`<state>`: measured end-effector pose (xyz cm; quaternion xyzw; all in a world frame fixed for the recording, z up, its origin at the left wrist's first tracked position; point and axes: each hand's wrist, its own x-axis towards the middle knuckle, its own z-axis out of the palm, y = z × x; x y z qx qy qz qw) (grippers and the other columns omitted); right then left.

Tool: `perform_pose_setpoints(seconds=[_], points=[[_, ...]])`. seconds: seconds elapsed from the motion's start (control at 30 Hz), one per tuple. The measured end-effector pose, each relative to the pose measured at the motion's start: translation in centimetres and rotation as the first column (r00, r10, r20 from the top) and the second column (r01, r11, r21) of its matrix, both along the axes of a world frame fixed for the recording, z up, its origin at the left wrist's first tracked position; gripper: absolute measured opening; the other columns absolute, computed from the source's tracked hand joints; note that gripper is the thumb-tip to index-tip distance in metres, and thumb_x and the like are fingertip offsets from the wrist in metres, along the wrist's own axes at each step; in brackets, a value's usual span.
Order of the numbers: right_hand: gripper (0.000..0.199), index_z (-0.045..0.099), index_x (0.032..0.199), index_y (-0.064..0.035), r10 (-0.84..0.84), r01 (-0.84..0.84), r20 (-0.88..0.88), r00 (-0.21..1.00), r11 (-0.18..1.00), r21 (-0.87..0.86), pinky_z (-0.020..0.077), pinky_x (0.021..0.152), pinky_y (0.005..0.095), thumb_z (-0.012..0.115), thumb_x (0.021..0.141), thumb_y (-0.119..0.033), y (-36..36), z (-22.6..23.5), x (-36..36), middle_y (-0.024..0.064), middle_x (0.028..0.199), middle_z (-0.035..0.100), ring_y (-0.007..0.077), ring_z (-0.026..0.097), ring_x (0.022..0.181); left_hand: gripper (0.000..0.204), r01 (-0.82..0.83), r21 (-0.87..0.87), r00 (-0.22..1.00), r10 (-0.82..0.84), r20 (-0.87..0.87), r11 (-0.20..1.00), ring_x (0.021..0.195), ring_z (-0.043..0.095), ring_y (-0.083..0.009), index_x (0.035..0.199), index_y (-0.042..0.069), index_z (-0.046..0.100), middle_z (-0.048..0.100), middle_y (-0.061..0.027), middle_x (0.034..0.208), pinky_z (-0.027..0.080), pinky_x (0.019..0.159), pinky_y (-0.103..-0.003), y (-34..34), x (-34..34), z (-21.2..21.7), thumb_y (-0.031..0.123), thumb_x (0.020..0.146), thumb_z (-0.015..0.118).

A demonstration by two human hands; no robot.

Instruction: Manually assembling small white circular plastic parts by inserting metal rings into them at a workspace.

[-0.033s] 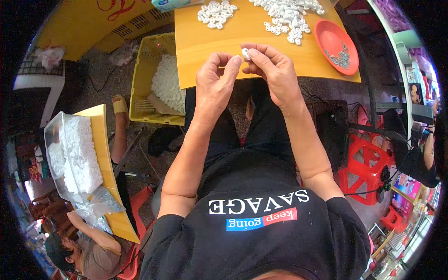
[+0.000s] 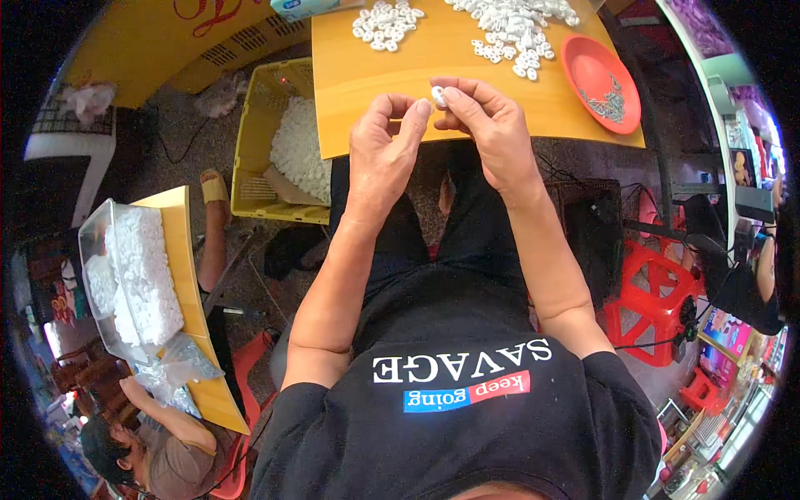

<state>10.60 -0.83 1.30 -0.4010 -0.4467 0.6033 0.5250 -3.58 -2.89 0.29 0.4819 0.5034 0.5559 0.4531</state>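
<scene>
Sitting at yellow table [image 2: 400, 92], upper centre of frame; white parts pile [image 2: 517, 29] and red dish [image 2: 602, 82] upper right. Left hand [image 2: 382, 154] fingers curled, apparently empty. Right hand [image 2: 492, 129] pinching small white part [image 2: 438, 94] at table's near edge.

Black short-sleeved T-shirt; dark trousers; bare forearms.
</scene>
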Motion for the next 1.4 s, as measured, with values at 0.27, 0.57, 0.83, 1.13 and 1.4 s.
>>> perform_pose_setpoints(seconds=[0.27, 0.57, 0.83, 1.13, 1.4], points=[[0.023, 0.066, 0.106, 0.0036, -0.076, 0.045, 0.201, 0.977, 0.987, 0.152, 0.0524, 0.073, 0.0225, 0.063, 0.091, -0.014, -0.1, 0.1, -0.3, 0.0043, 0.091, 0.068, 0.0086, 0.062, 0.08, 0.022, -0.004, -0.007, 0.999, 0.004, -0.048, 1.0, 0.069, 0.058, -0.0075, 0.09, -0.003, 0.061, 0.065, -0.0047, 0.078, 0.047, 0.062, -0.023, 0.3, -0.1, -0.1, 0.018, 0.089, 0.066], [0.022, 0.066, 0.104, 0.0046, -0.108, 0.082, 0.179, 0.978, 0.986, 0.148, 0.0519, 0.074, 0.023, 0.064, 0.091, -0.013, -0.5, -0.7, -0.9, 0.0048, 0.09, 0.068, 0.0091, 0.062, 0.081, 0.021, 0.021, -0.04, 0.999, -0.02, 0.034, 0.999, 0.073, 0.055, -0.0057, 0.091, -0.003, 0.062, 0.064, -0.0025, 0.079, 0.045, 0.065, -0.022, 0.7, 0.2, -0.4, 0.018, 0.091, 0.065], [0.024, 0.063, 0.108, 0.0049, -0.116, 0.109, 0.067, 0.991, 0.989, 0.098, 0.0502, 0.074, 0.0227, 0.063, 0.091, -0.012, 0.4, -1.7, -0.4, 0.0052, 0.09, 0.067, 0.0086, 0.061, 0.081, 0.024, 0.108, -0.009, 0.985, -0.106, 0.135, 0.994, 0.079, 0.055, -0.007, 0.096, -0.003, 0.06, 0.063, -0.0036, 0.087, 0.045, 0.072, -0.022, 1.0, 0.5, -1.7, 0.021, 0.095, 0.059], [0.045, 0.041, 0.13, 0.0071, 0.069, -0.07, -0.255, 0.964, 0.998, 0.005, 0.0532, 0.078, 0.0276, 0.06, 0.092, -0.006, 0.0, -0.6, -0.6, 0.0089, 0.093, 0.066, 0.0146, 0.063, 0.085, 0.044, 0.172, 0.123, 0.96, -0.194, 0.204, 0.977, 0.106, 0.055, -0.0173, 0.124, -0.001, 0.053, 0.058, -0.0103, 0.118, 0.044, 0.092, -0.03, 0.8, 1.1, -2.6, 0.034, 0.104, 0.035], [0.05, 0.038, 0.135, -0.0011, 0.046, -0.079, -0.382, 0.923, 0.994, -0.073, 0.0518, 0.083, 0.0261, 0.061, 0.091, -0.004, -0.9, -0.5, -1.3, 0.0083, 0.105, 0.063, 0.013, 0.062, 0.096, 0.052, 0.267, 0.207, 0.862, -0.329, 0.386, 0.941, 0.115, 0.052, -0.0227, 0.125, -0.004, 0.05, 0.054, -0.0152, 0.126, 0.041, 0.097, -0.036, 0.8, 1.3, -3.0, 0.041, 0.102, 0.036]])
